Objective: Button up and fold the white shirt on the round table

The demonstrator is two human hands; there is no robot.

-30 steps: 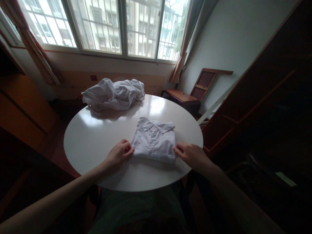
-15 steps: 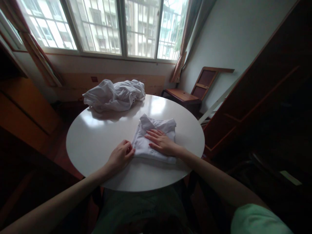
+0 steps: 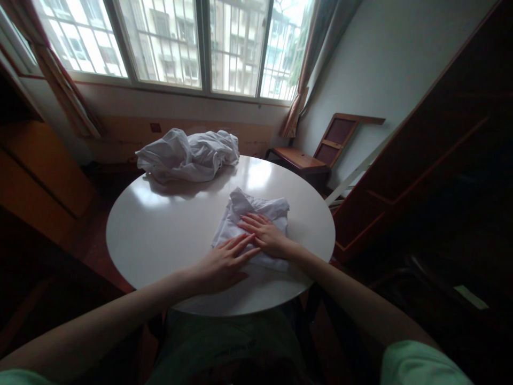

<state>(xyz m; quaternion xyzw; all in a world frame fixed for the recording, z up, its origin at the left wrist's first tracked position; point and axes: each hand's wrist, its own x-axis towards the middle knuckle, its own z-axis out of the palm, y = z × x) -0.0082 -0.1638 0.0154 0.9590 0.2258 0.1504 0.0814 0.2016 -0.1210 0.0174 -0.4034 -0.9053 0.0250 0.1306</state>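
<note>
A white collared shirt [image 3: 260, 205], folded into a compact rectangle with its collar toward the window, lies on the round white table [image 3: 160, 230]. My right hand [image 3: 266, 232] rests flat on its middle, fingers stretched out to the left. Across the shirt's near left part reaches my left hand [image 3: 226, 262], palm down with the fingers apart, its fingertips close to the right hand. Neither hand grips the cloth. Much of the shirt's near half is covered by the hands.
A crumpled heap of white cloth [image 3: 188, 155] sits at the table's far left edge. Behind the table to the right stands a wooden chair [image 3: 298, 156]. A barred window [image 3: 164, 43] with tied curtains spans the far wall, and an orange-brown cabinet [image 3: 40, 171] is at the left.
My left hand has moved right from the shirt's left edge onto its near part, and its curled fingers have straightened. My right hand has stayed in place on the shirt.
</note>
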